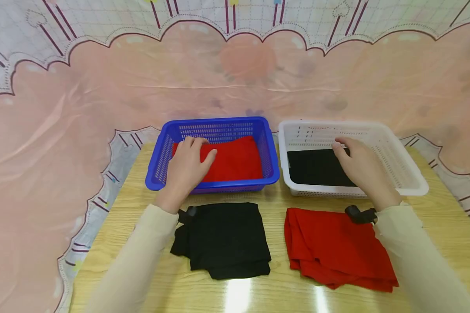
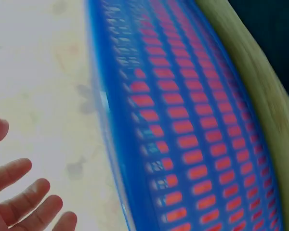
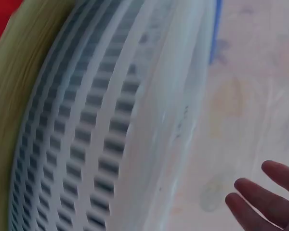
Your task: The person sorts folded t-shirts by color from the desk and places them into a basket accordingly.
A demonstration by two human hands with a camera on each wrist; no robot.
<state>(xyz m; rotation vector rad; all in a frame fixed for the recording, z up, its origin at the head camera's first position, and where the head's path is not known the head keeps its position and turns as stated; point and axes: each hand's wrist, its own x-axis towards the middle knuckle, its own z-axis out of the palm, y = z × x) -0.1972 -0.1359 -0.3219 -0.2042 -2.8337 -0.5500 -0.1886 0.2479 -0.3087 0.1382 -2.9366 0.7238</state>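
One blue basket of slotted plastic, rectangular with rounded corners, stands on a wood-grained table; above it, the left hand, fingers loosely spread. Inside lies a flat red cloth; in front, a folded black pile, its edges uneven. Alongside, a white basket holds smooth black cloth beneath the right hand, fingers parted; before it, a layered red pile.

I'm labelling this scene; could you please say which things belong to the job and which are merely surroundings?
Likely the job:
Blue basket, red cloth inside
White basket, black cloth inside
Front black cloth
Front red cloth

Likely just surroundings:
Table
Backdrop
Wrist cameras
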